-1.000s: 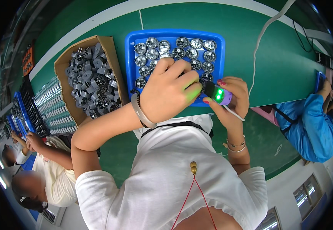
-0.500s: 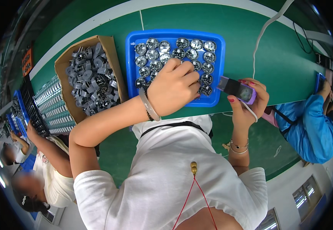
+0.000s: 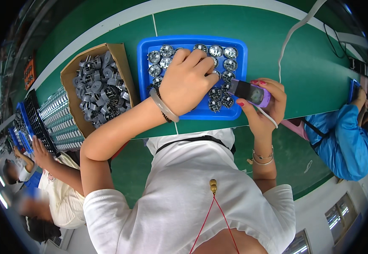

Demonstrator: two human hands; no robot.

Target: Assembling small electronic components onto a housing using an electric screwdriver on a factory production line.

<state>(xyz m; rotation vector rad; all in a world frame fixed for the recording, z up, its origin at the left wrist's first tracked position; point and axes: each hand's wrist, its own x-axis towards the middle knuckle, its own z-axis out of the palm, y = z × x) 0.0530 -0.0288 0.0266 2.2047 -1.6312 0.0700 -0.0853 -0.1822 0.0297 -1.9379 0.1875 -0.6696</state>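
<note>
The right hand (image 3: 269, 106) clamps a purple device (image 3: 250, 93) between thumb and fingers, while silvery parts (image 3: 215, 105) surround the left hand (image 3: 187, 81), whose fingers' grip I cannot tell.

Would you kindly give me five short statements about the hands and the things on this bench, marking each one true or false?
1. The right hand holds a purple device. True.
2. The cardboard box stands to the left of the blue tray. True.
3. The left hand is inside the cardboard box. False: it is over the blue tray.
4. The gray parts in the cardboard box lie in neat rows. False: they are heaped loosely.
5. A white cable shows to the right of the blue tray. True.
</note>
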